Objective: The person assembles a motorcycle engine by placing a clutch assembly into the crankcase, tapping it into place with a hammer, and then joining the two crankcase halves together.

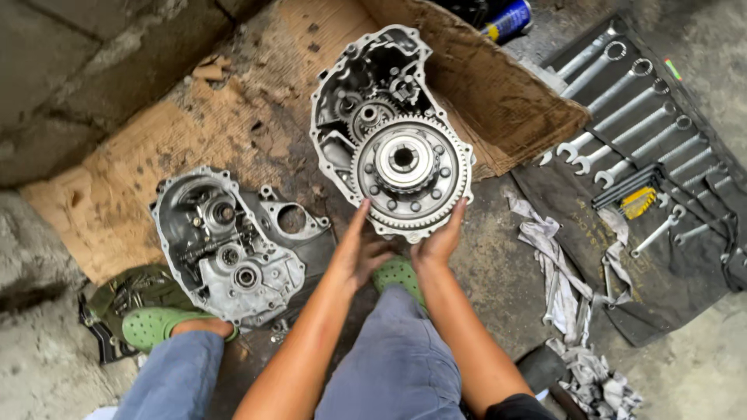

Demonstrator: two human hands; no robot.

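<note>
An aluminium engine case half [346, 85] lies on torn cardboard, with a large toothed clutch gear [410, 167] seated in its near end. My left hand [359, 249] and my right hand [442, 237] press against the near edge of this case, fingers touching the rim just below the gear. A smaller gear [368, 117] sits further inside the case. A second case half [226, 245] rests on the ground to the left, apart from both hands.
A dark tool roll [661, 264] with several spanners [622, 101] lies at the right. Grey rags [556, 268] are beside it. A spray can [507, 19] stands at the top. My feet wear green clogs [152, 327]. Cardboard [140, 148] covers the concrete floor.
</note>
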